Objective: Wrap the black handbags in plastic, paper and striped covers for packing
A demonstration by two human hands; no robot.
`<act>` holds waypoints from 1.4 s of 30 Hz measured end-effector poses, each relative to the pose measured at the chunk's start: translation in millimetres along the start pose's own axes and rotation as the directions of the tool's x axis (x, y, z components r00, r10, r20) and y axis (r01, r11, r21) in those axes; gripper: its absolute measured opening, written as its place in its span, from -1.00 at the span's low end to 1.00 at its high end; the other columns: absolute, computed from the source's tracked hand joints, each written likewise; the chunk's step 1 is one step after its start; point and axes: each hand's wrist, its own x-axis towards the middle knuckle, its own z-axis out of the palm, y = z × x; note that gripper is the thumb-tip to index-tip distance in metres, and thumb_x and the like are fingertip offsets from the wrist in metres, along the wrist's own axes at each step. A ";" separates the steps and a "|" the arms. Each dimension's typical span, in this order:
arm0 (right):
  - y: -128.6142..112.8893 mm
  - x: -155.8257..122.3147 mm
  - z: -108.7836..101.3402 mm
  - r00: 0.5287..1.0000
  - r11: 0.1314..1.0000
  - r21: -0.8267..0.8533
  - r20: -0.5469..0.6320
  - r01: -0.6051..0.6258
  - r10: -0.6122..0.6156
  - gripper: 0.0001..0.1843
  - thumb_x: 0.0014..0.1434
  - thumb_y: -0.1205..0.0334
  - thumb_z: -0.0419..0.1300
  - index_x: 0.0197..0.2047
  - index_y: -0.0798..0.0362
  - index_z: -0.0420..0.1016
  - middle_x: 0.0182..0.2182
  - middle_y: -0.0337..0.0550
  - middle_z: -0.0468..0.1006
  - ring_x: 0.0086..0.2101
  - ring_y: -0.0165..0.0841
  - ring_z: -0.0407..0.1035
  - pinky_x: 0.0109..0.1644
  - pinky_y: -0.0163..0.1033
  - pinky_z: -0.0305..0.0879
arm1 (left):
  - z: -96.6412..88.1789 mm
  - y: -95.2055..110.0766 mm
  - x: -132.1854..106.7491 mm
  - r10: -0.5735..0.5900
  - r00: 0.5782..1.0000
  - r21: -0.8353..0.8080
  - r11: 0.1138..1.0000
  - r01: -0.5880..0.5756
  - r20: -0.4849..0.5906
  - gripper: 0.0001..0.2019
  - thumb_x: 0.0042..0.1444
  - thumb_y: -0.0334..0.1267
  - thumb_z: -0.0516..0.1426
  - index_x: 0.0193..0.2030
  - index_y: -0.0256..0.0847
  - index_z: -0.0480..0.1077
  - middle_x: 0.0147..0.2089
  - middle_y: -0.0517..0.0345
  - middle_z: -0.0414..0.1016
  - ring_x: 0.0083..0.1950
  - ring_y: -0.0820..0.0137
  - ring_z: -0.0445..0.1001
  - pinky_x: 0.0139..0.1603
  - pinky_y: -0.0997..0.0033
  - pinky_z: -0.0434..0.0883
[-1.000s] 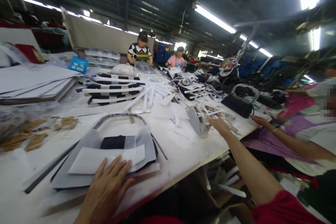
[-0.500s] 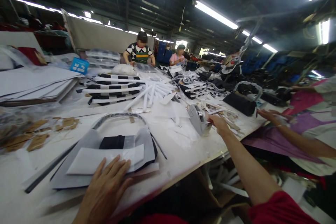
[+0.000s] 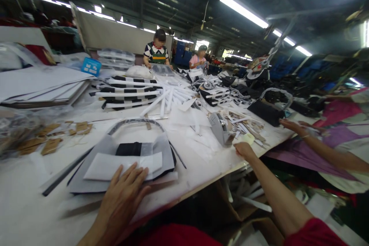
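My left hand [image 3: 123, 196] lies flat with its fingers spread on a white sheet [image 3: 115, 167]. The sheet tops a grey bag panel [image 3: 161, 150] with a black band and a curved handle [image 3: 134, 122]. My right hand [image 3: 243, 149] is stretched out to the table's right edge. Its fingers are closed in a pinch on a small pale piece [image 3: 248, 138]. A grey tape dispenser [image 3: 219, 130] stands just left of and beyond that hand.
A co-worker's hand [image 3: 288, 125] rests on the table at the right, near a black bag [image 3: 266, 112]. Black-and-white striped strips [image 3: 129, 92] lie mid-table. Grey boards [image 3: 37, 84] and brown tags [image 3: 52, 142] are at the left. Two people work at the far end.
My right hand has drawn back from the dispenser towards the table edge, and the pale piece now shows at its fingertips. My left hand stays flat on the sheet.
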 end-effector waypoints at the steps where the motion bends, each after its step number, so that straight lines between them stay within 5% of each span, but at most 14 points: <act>1: 0.6 -4.0 -2.9 1.000 1.000 -0.011 0.008 0.014 -0.014 -0.66 0.27 0.02 0.17 -0.45 0.06 0.39 -0.52 -0.25 0.42 -0.51 -0.42 0.31 -0.36 -0.24 0.36 | -1.9 2.3 0.5 -0.017 1.000 -0.010 1.000 0.017 0.005 -0.68 0.23 -0.16 0.10 0.09 -0.13 0.41 0.06 0.02 0.56 0.15 0.10 0.46 0.30 -0.05 0.13; 5: -15.7 -22.4 -9.3 0.982 0.992 -0.002 0.140 0.129 -0.128 -0.61 0.07 -0.03 0.22 -0.64 -0.02 0.26 -0.65 -0.25 0.29 -0.55 -0.36 0.23 -0.34 -0.19 0.33 | -18.2 15.0 5.5 -0.147 0.984 -0.082 0.984 0.156 0.105 -0.72 0.21 -0.25 0.14 0.07 -0.10 0.42 0.03 0.06 0.57 0.18 0.14 0.44 0.32 -0.06 0.13; 8: -63.0 -42.6 8.5 0.859 0.944 0.097 0.393 0.316 -0.327 -0.68 -0.06 -0.10 0.29 -0.52 -0.02 0.44 -0.56 -0.21 0.40 -0.48 -0.34 0.28 -0.28 -0.19 0.30 | -28.6 20.8 11.5 -0.198 0.957 -0.133 0.964 0.230 0.213 -0.66 0.16 -0.21 0.21 0.08 -0.13 0.40 0.04 0.05 0.55 0.24 0.14 0.38 0.34 -0.08 0.13; 10: -108.0 -67.7 32.4 0.671 0.891 0.060 0.636 0.449 -0.381 -0.67 0.08 -0.10 0.25 -0.45 -0.01 0.47 -0.49 -0.15 0.47 -0.42 -0.35 0.32 -0.24 -0.21 0.27 | -31.5 22.4 13.3 -0.214 0.945 -0.143 0.956 0.255 0.249 -0.62 0.15 -0.18 0.23 0.10 -0.14 0.37 0.04 0.04 0.54 0.26 0.15 0.35 0.35 -0.08 0.12; 12: -154.1 -101.5 62.7 0.429 0.835 0.071 0.832 0.545 -0.351 -0.68 0.08 -0.07 0.28 -0.42 0.04 0.49 -0.48 -0.18 0.47 -0.44 -0.37 0.31 -0.28 -0.24 0.25 | -32.8 23.6 13.1 -0.224 0.938 -0.146 0.952 0.269 0.266 -0.60 0.15 -0.17 0.23 0.12 -0.15 0.35 0.05 0.03 0.52 0.27 0.15 0.33 0.37 -0.09 0.08; 15: -206.9 -150.5 114.3 0.094 0.782 0.101 0.975 0.615 -0.199 -0.70 0.07 -0.01 0.28 -0.40 0.08 0.46 -0.50 -0.27 0.43 -0.46 -0.41 0.27 -0.35 -0.30 0.19 | -33.5 25.2 11.5 -0.231 0.931 -0.156 0.947 0.282 0.282 -0.58 0.17 -0.18 0.22 0.15 -0.16 0.32 0.06 0.03 0.51 0.29 0.12 0.31 0.38 -0.12 0.04; 17: -226.9 -170.6 148.1 -0.052 0.728 0.116 0.993 0.675 -0.109 -0.74 0.05 0.05 0.27 -0.42 0.08 0.43 -0.54 -0.33 0.40 -0.48 -0.45 0.23 -0.40 -0.34 0.13 | -33.3 25.4 10.7 -0.229 0.930 -0.172 0.943 0.286 0.289 -0.58 0.17 -0.19 0.21 0.16 -0.16 0.31 0.05 0.04 0.51 0.29 0.13 0.31 0.38 -0.12 0.05; 19: -238.0 -178.7 178.4 -0.124 0.630 0.117 0.992 0.767 -0.033 -0.78 0.02 0.09 0.27 -0.43 0.08 0.43 -0.57 -0.36 0.38 -0.50 -0.47 0.20 -0.43 -0.36 0.09 | -32.4 24.4 10.0 -0.225 0.931 -0.185 0.941 0.284 0.287 -0.57 0.17 -0.18 0.22 0.17 -0.14 0.30 0.04 0.05 0.51 0.30 0.13 0.30 0.38 -0.12 0.05; 22: -247.2 -177.9 215.8 -0.130 0.431 0.064 0.984 0.900 0.126 -0.78 -0.07 0.11 0.33 -0.42 0.08 0.48 -0.56 -0.38 0.40 -0.48 -0.46 0.24 -0.42 -0.37 0.11 | -30.3 21.6 8.4 -0.208 0.941 -0.202 0.942 0.266 0.268 -0.53 0.18 -0.14 0.21 0.20 -0.12 0.28 0.04 0.06 0.50 0.30 0.12 0.28 0.38 -0.14 0.03; 25: -252.2 -176.6 244.8 -0.054 0.215 0.004 0.973 0.976 0.225 -0.72 -0.15 0.07 0.39 -0.40 0.06 0.55 -0.53 -0.35 0.47 -0.44 -0.41 0.32 -0.41 -0.35 0.13 | -28.8 19.3 6.7 -0.195 0.944 -0.221 0.941 0.256 0.266 -0.55 0.19 -0.11 0.19 0.19 -0.11 0.28 0.06 0.09 0.49 0.30 0.11 0.28 0.38 -0.15 0.02; 32: -246.6 -181.2 276.5 0.015 -0.240 0.008 0.996 0.971 0.093 -0.61 -0.12 -0.14 0.38 -0.35 0.00 0.63 -0.44 -0.19 0.60 -0.37 -0.24 0.47 -0.36 -0.27 0.18 | -25.3 19.5 3.6 -0.193 0.949 -0.237 0.938 0.252 0.249 -0.58 0.21 -0.10 0.16 0.17 -0.15 0.28 0.11 0.04 0.46 0.29 0.09 0.28 0.39 -0.15 -0.02; 36: -252.1 -161.4 273.9 0.107 -0.443 -0.161 0.984 0.882 -0.144 -0.56 -0.14 -0.03 0.45 -0.23 0.06 0.59 -0.32 -0.03 0.63 -0.25 -0.11 0.50 -0.21 -0.17 0.26 | -23.2 19.0 2.5 -0.191 0.955 -0.238 0.940 0.246 0.228 -0.58 0.20 -0.10 0.17 0.16 -0.16 0.29 0.08 0.02 0.47 0.30 0.09 0.27 0.38 -0.15 -0.02; 39: -261.8 -145.3 258.3 0.191 -0.404 -0.345 0.907 0.847 -0.375 -0.57 -0.07 0.17 0.45 -0.11 0.10 0.55 -0.14 0.10 0.60 -0.09 -0.01 0.46 -0.04 -0.04 0.27 | -23.8 18.1 2.0 -0.193 0.953 -0.238 0.939 0.248 0.232 -0.57 0.19 -0.10 0.19 0.16 -0.14 0.29 0.06 0.02 0.48 0.29 0.10 0.28 0.38 -0.16 0.00; 42: -255.6 -146.3 237.4 0.210 -0.179 -0.364 0.802 0.914 -0.559 -0.61 0.17 0.09 0.28 0.03 0.05 0.48 0.00 0.04 0.54 -0.02 -0.10 0.43 0.03 -0.05 0.31 | -25.2 17.7 2.0 -0.186 0.953 -0.241 0.939 0.244 0.239 -0.55 0.18 -0.11 0.20 0.17 -0.14 0.28 0.06 0.02 0.47 0.30 0.10 0.27 0.38 -0.16 0.01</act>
